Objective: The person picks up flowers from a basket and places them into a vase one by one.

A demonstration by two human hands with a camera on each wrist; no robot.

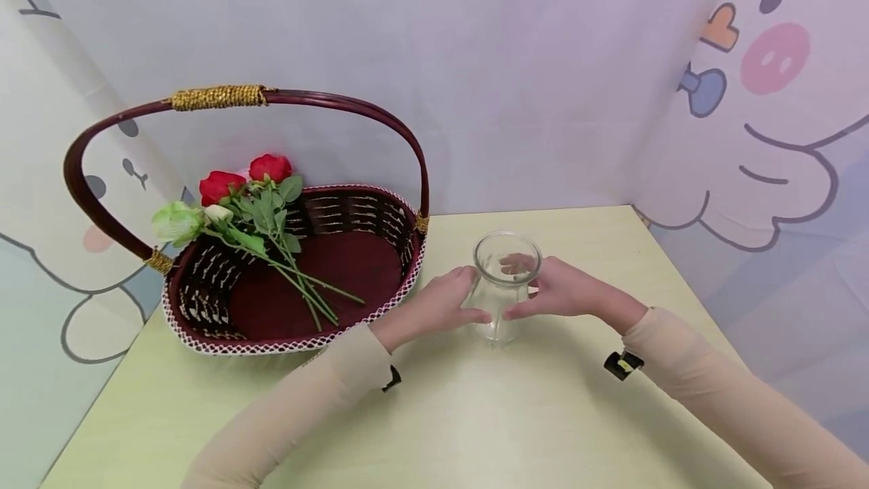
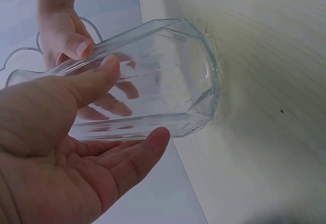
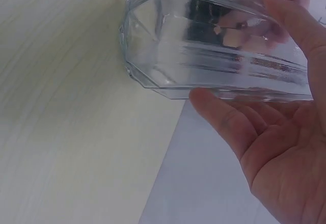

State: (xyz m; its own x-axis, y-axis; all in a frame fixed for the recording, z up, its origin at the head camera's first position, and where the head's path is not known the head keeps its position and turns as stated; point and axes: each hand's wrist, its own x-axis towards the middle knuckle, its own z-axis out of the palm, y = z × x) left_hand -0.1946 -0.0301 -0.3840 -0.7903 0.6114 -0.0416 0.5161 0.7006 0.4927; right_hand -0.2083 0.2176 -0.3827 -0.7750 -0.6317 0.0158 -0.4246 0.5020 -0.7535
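A clear glass vase (image 1: 501, 299) with a round rim and faceted sides stands upright, its base at the tabletop. My left hand (image 1: 444, 300) holds it from the left; in the left wrist view its thumb lies across the glass (image 2: 168, 76) and the fingers pass along the other side. From the right my right hand (image 1: 560, 289) holds the same vase, thumb toward me and fingers round the far side. The right wrist view shows that right hand (image 3: 275, 142) along the vase wall (image 3: 214, 46). Nothing can be seen inside the vase.
To the left stands a dark red woven basket (image 1: 293, 342) with a tall arched handle (image 1: 220, 96). Red roses (image 1: 221, 187) and a pale green flower (image 1: 178, 223) lie across it, stems inside. The pale wooden table (image 1: 475, 429) meets a cartoon-printed cloth (image 1: 529, 96) behind.
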